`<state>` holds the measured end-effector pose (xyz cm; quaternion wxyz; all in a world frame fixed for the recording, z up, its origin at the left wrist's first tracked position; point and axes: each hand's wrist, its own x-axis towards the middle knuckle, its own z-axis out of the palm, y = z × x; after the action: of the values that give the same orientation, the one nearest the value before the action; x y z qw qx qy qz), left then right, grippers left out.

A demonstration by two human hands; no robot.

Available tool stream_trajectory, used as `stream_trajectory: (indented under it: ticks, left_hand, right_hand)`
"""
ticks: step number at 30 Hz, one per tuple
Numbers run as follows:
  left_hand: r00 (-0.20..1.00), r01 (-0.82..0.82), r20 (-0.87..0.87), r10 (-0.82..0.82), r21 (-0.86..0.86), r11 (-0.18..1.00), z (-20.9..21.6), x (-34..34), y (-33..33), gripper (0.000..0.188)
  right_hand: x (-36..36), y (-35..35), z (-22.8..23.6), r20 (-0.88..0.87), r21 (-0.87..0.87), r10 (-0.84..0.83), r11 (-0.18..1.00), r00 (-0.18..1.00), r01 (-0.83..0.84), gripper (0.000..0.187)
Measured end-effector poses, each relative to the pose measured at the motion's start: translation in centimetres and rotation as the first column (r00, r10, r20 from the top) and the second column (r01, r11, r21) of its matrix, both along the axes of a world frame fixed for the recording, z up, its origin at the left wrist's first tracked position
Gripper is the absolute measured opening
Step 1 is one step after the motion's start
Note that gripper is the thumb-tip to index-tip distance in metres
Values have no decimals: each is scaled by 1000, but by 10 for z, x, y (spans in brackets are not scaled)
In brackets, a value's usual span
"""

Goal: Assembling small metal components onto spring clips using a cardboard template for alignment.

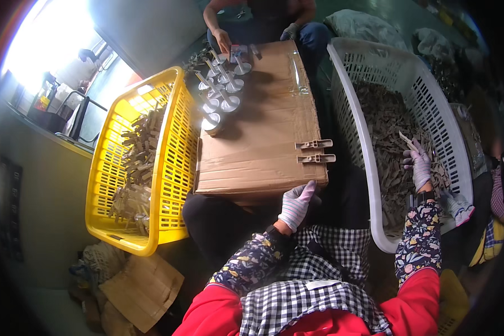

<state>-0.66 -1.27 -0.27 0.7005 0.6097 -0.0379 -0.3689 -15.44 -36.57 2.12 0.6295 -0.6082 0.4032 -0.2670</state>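
Note:
My left hand (297, 207), in a striped white and pink glove, is closed at the near right corner of the cardboard box (246, 162); what its fingers grip, if anything, is hidden. Two beige clip-like plastic pieces (315, 151) lie side by side across the box's right edge, just beyond that hand. My right hand (420, 168), gloved alike, is over the white basket (367, 151) and pinches a slim beige plastic piece (407, 141) that points up and away. Below it, many similar brownish pieces (375, 129) fill the basket.
A yellow basket (171, 140) with more beige pieces stands left of the box. Several round silvery discs with upright sticks (229, 103) are grouped on the box's far left. Across the box sits another person, one bare hand (223, 40) near the discs. Flattened cardboard (143, 291) lies lower left.

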Motion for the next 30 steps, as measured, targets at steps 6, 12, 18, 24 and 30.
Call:
stream_trajectory:
  ticks: [6,12,18,24,30]
  left_hand:
    - [1000,12,4,-12,-5,1000,-1,0,-1,39]
    - [1000,16,2,-16,21,1000,1,-1,0,36]
    - [1000,-5,22,4,16,1000,3,-2,-2,35]
    - [1000,-4,15,3,55,998,6,1,0,33]
    - [1000,-3,22,3,35,999,6,-2,-3,36]
  right_hand:
    - [1,11,6,10,-1,80,997,997,-80,36]
    - [6,29,10,99,115,96,988,990,-107,27]
    - [36,55,28,64,-136,158,979,985,-148,31]
    - [108,87,40,151,-171,430,898,890,-405,25]
    - [176,98,40,-34,-172,568,807,822,-565,19]
